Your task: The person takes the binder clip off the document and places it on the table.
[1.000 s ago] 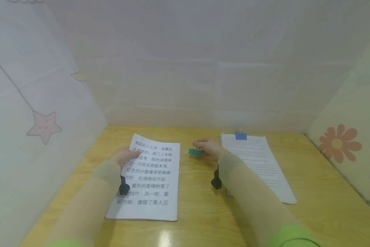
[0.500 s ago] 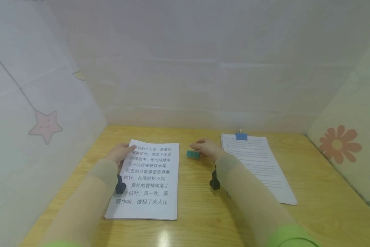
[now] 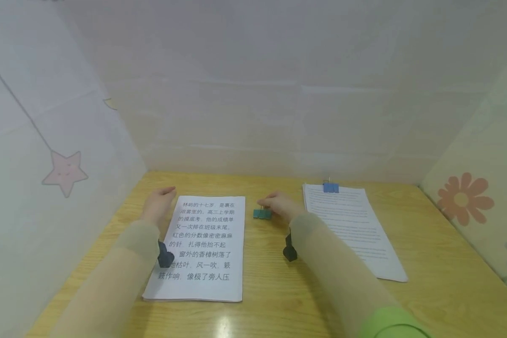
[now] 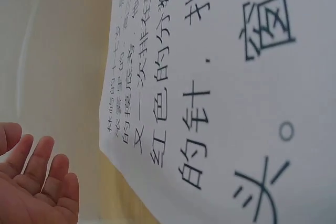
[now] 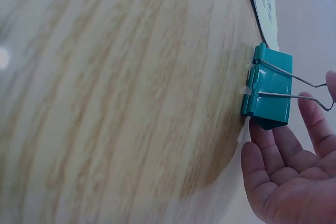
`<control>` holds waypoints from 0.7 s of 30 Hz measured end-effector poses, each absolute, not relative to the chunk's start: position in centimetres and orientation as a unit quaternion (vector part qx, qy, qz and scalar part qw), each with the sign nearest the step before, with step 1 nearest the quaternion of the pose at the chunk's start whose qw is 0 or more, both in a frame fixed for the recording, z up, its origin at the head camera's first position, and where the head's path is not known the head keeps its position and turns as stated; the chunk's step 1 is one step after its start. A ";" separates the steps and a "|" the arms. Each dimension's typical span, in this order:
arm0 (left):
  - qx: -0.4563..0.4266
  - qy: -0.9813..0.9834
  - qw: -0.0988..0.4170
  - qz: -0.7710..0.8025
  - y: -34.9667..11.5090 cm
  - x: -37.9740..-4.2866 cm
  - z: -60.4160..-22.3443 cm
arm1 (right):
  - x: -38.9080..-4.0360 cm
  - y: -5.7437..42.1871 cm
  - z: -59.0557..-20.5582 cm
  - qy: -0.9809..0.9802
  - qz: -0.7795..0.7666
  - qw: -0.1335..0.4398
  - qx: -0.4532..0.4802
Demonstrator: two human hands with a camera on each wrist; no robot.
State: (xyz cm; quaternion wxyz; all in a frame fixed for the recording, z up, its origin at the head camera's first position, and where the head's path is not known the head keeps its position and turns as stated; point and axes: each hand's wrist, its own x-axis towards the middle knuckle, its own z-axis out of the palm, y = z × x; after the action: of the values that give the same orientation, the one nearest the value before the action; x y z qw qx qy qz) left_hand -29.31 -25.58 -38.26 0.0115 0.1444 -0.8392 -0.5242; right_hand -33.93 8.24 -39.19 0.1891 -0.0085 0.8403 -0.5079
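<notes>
A stack of white sheets with large printed characters lies on the left of the table. My left hand is just off its upper left corner; in the left wrist view its loosely bent fingers hold nothing and stand apart from the paper. Between the two paper stacks, my right hand holds a teal binder clip. The right wrist view shows the clip's wire handles pinched near their looped ends, partly out of frame, with the other fingers curled beneath the teal body.
To the right lies a second stack of printed sheets, with a blue binder clip on its top edge; my right forearm partly covers it. A pale sheet wall rises behind the wooden table.
My left hand has let go of the left stack's upper corner and moved away to the left; the lifted corner now lies flat. My right hand has shifted slightly left with the teal binder clip.
</notes>
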 end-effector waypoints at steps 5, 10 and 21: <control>0.120 -0.836 0.013 -0.535 -23.8 -28.4 -36.8 | -33.8 8.0 -39.0 0.837 -0.510 0.199 -0.008; 0.072 -0.861 -0.003 -0.503 -21.4 -27.8 -35.9 | -33.9 7.8 -39.0 0.833 -0.514 0.203 0.001; 0.050 -0.867 -0.041 -0.494 -19.0 -27.7 -36.2 | -33.9 7.3 -38.9 0.833 -0.516 0.197 0.032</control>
State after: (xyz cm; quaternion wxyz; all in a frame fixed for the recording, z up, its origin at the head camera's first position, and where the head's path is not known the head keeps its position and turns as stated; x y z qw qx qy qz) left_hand -27.68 -19.05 -36.21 -0.0409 0.0504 -0.8669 -0.4943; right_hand -33.92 7.28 -38.92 0.1968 0.0324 0.8328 -0.5163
